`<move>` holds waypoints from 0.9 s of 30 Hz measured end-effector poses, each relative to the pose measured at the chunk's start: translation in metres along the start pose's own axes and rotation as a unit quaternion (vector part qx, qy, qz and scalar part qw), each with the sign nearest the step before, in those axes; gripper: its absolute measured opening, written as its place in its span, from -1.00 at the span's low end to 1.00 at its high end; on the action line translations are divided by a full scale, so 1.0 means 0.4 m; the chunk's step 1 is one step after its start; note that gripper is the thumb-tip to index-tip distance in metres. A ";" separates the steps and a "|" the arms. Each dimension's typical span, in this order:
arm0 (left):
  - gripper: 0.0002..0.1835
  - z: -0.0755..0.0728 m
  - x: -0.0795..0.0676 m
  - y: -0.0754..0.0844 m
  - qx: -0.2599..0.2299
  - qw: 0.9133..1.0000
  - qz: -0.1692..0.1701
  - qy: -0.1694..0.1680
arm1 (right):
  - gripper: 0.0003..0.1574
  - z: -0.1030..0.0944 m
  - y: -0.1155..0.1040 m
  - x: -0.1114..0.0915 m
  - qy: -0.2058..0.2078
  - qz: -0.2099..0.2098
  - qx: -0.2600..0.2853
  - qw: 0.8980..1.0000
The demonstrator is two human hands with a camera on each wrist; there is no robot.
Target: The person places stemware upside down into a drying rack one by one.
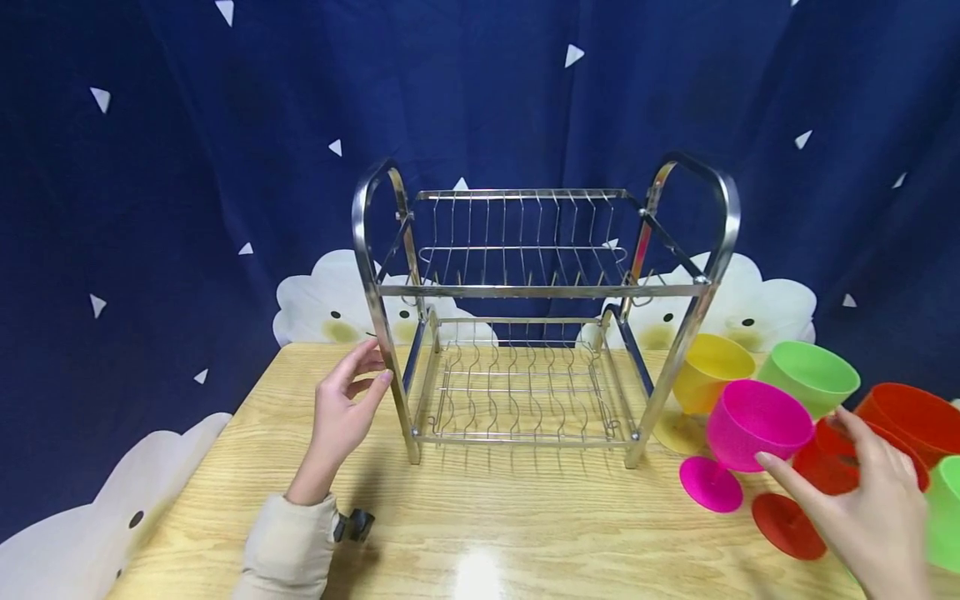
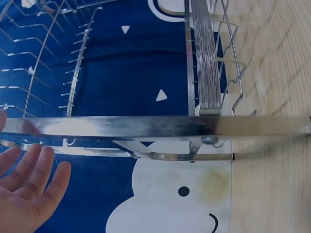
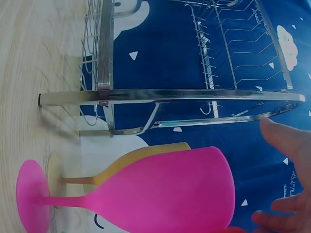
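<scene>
A two-tier chrome dish rack (image 1: pixel 540 291) stands on the table. Beside its left front post, my left hand (image 1: pixel 341 417) hovers with loosely bent fingers and holds nothing; whether it touches the post I cannot tell. My right hand (image 1: pixel 866 512) is spread beside a pink plastic goblet (image 1: pixel 753 429), thumb close to the bowl. In the right wrist view a gap shows between that hand (image 3: pixel 291 174) and the upright pink goblet (image 3: pixel 180 194). A yellow goblet (image 1: pixel 708 375) stands behind it, near the rack's right post.
Around the right hand are a light green goblet (image 1: pixel 806 375), red goblets (image 1: pixel 791 527) and another green one (image 1: pixel 947 517) at the frame edge. The wooden table (image 1: pixel 525 508) ends at a dark blue curtain (image 1: pixel 510 92) with white triangles and clouds.
</scene>
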State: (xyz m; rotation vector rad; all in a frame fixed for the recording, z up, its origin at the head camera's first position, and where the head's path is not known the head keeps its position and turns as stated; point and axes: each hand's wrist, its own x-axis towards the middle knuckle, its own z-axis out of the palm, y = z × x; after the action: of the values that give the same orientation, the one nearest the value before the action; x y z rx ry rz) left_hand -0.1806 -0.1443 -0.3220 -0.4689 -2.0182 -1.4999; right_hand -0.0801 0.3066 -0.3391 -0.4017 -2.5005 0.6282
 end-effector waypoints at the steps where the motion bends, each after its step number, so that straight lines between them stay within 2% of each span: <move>1: -0.60 0.003 0.000 0.000 -0.006 1.000 -0.002 0.000 | 0.13 0.002 0.000 0.004 0.004 -0.003 -0.002 1.000; 9: -0.68 0.014 0.001 -0.003 -0.030 1.000 0.001 -0.003 | 0.20 0.019 0.004 0.043 0.003 -0.041 -0.023 0.999; 13: -0.70 0.016 0.002 -0.006 -0.028 1.000 0.003 -0.003 | 0.29 0.022 0.006 0.059 -0.020 -0.035 -0.062 0.997; 17: -0.71 0.016 0.002 -0.008 -0.025 1.000 0.003 -0.004 | 0.28 0.025 0.005 0.070 -0.040 -0.031 -0.094 0.994; 20: -0.71 0.015 0.001 -0.008 -0.023 1.000 0.002 -0.005 | 0.24 0.026 0.005 0.074 -0.043 -0.037 -0.104 0.993; 27: -0.71 0.014 0.001 -0.004 -0.019 1.000 0.003 -0.005 | 0.30 0.031 0.008 0.084 -0.058 -0.033 -0.125 0.990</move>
State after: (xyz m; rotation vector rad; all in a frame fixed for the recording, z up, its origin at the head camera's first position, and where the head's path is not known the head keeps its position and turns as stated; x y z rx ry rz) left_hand -0.1834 -0.1393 -0.3240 -0.4988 -1.9968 -1.5371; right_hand -0.1139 0.3183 -0.3363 -0.3808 -2.7023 0.3200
